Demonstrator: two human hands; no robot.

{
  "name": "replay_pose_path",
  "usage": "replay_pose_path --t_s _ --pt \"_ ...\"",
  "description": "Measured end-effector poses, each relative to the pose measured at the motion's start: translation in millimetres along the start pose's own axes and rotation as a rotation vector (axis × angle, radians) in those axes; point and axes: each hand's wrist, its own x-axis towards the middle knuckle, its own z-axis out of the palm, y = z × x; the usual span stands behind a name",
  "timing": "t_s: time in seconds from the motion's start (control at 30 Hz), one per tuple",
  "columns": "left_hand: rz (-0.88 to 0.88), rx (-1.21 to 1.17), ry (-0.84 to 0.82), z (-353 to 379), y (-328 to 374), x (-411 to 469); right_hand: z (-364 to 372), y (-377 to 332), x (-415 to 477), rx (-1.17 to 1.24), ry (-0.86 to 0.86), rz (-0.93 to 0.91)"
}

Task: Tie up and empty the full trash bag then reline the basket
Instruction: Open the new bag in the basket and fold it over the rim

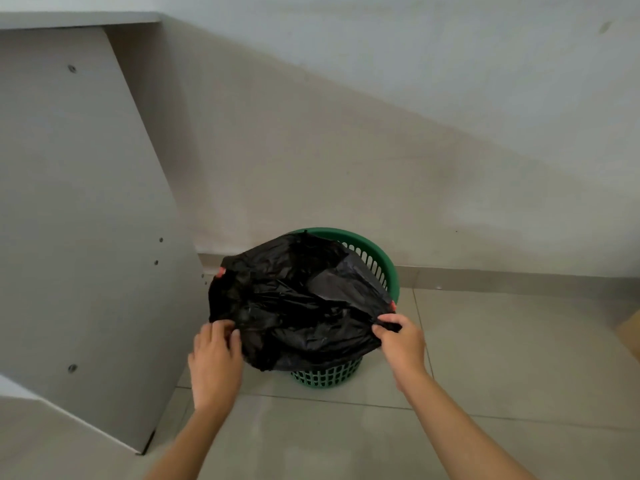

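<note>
A green plastic lattice basket (375, 261) stands on the tiled floor by the wall. A black trash bag (298, 303) lies spread over its top and hangs down its near side, with small red drawstring bits showing at its left and right edges. My left hand (216, 362) pinches the bag's near left edge. At the near right edge my right hand (401, 341) grips a bunched fold of the bag. The bag hides most of the basket's inside.
A grey desk side panel (86, 220) stands upright to the left, close to the basket. The pale wall (381, 133) runs behind it with a skirting strip. Beige floor tiles (502, 358) stretch to the right. A brown cardboard corner (630, 334) shows at the right edge.
</note>
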Motion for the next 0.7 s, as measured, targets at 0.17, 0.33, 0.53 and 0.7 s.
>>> replay_pose_path --t_s 0.17,0.33,0.53,0.7 --pt "-0.103 -0.366 -0.054 14.2 61.4 -27.4 31.7 -3.3 -17.1 0.085 -0.139 0.026" --pt "-0.683 -0.864 -0.132 30.1 83.7 -26.4 34.3 -3.7 -27.1 0.065 -0.237 -0.033" --pt "-0.705 -0.771 -0.085 37.9 90.4 -10.1 -1.3 20.3 -10.7 0.002 0.085 -0.144" --pt "-0.684 -0.769 -0.134 48.0 86.0 -4.2 -20.6 42.3 3.0 0.051 0.028 0.202"
